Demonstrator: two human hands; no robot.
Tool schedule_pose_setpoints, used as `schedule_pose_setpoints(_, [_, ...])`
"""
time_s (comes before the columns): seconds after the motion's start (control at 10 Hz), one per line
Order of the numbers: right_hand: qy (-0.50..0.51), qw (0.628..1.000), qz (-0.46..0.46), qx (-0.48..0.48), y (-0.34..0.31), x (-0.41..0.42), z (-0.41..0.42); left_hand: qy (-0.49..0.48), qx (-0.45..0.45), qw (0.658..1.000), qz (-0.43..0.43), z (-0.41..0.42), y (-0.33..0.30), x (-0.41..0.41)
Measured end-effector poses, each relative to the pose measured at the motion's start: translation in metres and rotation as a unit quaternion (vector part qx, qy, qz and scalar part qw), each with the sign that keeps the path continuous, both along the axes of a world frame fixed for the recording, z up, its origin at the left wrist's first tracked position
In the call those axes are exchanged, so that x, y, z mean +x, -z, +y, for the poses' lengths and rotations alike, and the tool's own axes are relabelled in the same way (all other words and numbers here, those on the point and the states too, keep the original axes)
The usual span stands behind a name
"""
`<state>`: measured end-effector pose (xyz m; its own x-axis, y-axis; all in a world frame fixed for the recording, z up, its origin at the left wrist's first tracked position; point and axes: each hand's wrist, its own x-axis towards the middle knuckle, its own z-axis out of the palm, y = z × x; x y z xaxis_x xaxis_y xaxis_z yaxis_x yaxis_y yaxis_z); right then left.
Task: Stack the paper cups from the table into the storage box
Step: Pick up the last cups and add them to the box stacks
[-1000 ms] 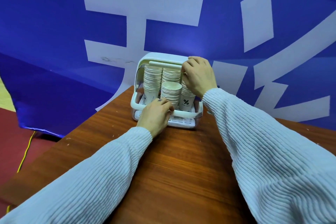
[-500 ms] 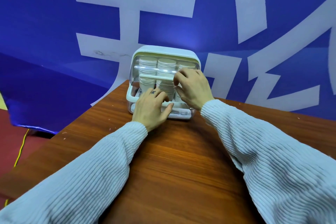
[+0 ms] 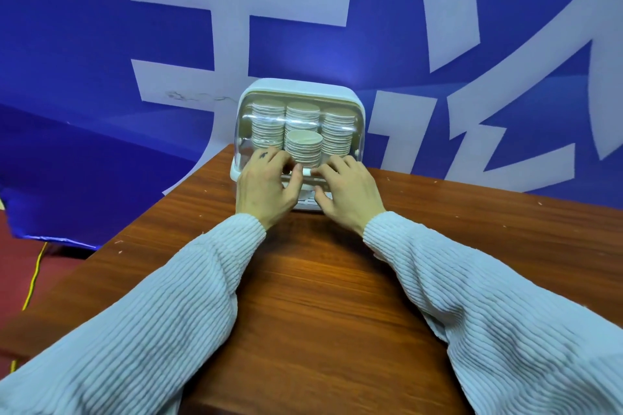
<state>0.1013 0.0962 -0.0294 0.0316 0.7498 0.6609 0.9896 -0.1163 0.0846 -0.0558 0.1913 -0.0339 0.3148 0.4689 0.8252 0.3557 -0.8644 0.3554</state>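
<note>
Fingers (image 3: 281,163) of left hand (image 3: 264,189) curled over the white bar handle (image 3: 306,172) at the bottom edge of the clear curved plastic lid (image 3: 296,121), thumb alongside; fingers of right hand (image 3: 347,192) curled on the same handle just beside them, right thumb lower, against the white vented base front. Both hands grip, not flat. Lid sits fully down over the white rounded plastic storage box (image 3: 300,87). Inside, seen through the lid: stacked white paper cups (image 3: 303,145), three tall stacks across the back, one shorter stack in front at centre, all upright. Box stands at the far edge of the brown wood-grain worktop (image 3: 320,280), just beside the blue banner with large white characters (image 3: 236,10). Pale ribbed knit sleeves (image 3: 168,313) on both arms. Yellow cable (image 3: 33,276) on the floor at left.
</note>
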Motion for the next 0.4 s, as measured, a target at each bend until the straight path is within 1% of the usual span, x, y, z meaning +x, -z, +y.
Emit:
schedule_pose_setpoints(0.1, [0.004, 0.998, 0.043, -0.037, -0.012, -0.006, -0.002, 0.021, -0.007, 1.0, 0.001, -0.004, -0.002, 0.004])
schedule_pose_setpoints(0.2, [-0.002, 0.996, 0.083, -0.025, -0.023, -0.011, -0.011, 0.04, -0.027, 0.999, -0.013, -0.008, -0.01, 0.007])
schedule_pose_setpoints(0.3, [0.005, 0.991, 0.13, 0.019, -0.03, -0.013, -0.021, 0.066, -0.039, 0.997, -0.032, -0.011, -0.016, 0.011])
schedule_pose_setpoints(0.4, [0.019, 0.988, 0.147, 0.034, -0.036, -0.012, -0.03, 0.094, -0.044, 0.993, -0.063, -0.017, -0.026, 0.017])
